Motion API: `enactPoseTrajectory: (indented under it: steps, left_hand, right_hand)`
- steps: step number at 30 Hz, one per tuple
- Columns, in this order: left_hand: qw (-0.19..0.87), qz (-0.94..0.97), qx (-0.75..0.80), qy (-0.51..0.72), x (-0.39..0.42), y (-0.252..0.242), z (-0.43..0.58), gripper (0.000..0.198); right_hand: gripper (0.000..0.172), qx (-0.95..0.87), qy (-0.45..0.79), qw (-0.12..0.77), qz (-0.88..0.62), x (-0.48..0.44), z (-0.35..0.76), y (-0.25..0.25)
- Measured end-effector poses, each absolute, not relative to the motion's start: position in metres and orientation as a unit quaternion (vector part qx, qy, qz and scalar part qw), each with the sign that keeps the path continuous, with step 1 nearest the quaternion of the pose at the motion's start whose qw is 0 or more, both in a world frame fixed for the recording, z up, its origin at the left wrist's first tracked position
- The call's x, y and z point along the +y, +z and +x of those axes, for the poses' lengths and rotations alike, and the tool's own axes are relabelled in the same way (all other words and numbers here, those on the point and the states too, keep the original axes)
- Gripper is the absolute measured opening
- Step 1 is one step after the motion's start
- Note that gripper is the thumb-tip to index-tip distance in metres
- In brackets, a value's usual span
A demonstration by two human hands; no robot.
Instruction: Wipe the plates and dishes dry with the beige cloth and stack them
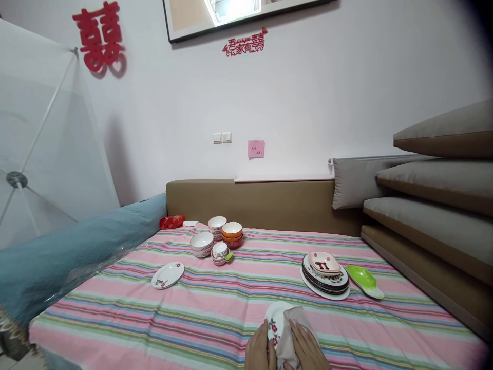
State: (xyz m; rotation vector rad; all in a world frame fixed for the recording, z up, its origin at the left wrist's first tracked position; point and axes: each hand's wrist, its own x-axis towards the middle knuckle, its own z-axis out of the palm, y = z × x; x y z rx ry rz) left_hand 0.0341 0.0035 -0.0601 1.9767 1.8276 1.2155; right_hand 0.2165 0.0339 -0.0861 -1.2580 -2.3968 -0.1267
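A white plate with red flowers (274, 325) is at the near edge of the view, over the striped cloth. My left hand (260, 349) holds its left rim, with the fingers together along the edge. On the plate's right side my right hand (307, 347) presses a greyish-beige cloth (285, 341) against it, fingers close together and stretched over the fabric. The cloth covers much of the plate's right half. The undersides of both hands are hidden.
A striped tablecloth (208, 308) spreads beneath everything. Another flowered plate (168, 275) lies left. Stacked bowls (232, 229) and small dishes (220, 251) stand at the back. Right are stacked plates (325, 288), a square dish (323, 261), a green dish (362, 277) and cushions (435, 174).
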Motion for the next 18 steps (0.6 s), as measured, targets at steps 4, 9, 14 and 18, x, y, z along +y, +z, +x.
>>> enactPoseTrajectory:
  steps: [4, 9, 14, 18]
  left_hand:
    - [0.093, 0.659, 0.617, 0.420, 0.004, -0.061, 0.035, 0.051]
    - [0.077, 0.665, 0.613, 0.420, 0.006, -0.068, 0.033, 0.051]
    - [0.067, 0.667, 0.610, 0.423, 0.010, -0.076, 0.033, 0.050]
    - [0.069, 0.670, 0.608, 0.419, 0.011, -0.077, 0.032, 0.051]
  right_hand:
    - [0.063, -0.868, -0.029, 0.199, -0.455, 0.034, 0.216, -0.086]
    - [0.064, -0.869, -0.044, 0.211, -0.446, 0.039, 0.217, -0.094]
    - [0.062, -0.868, -0.066, 0.230, -0.436, 0.043, 0.220, -0.105]
    - [0.065, -0.861, -0.094, 0.270, -0.420, 0.044, 0.220, -0.109]
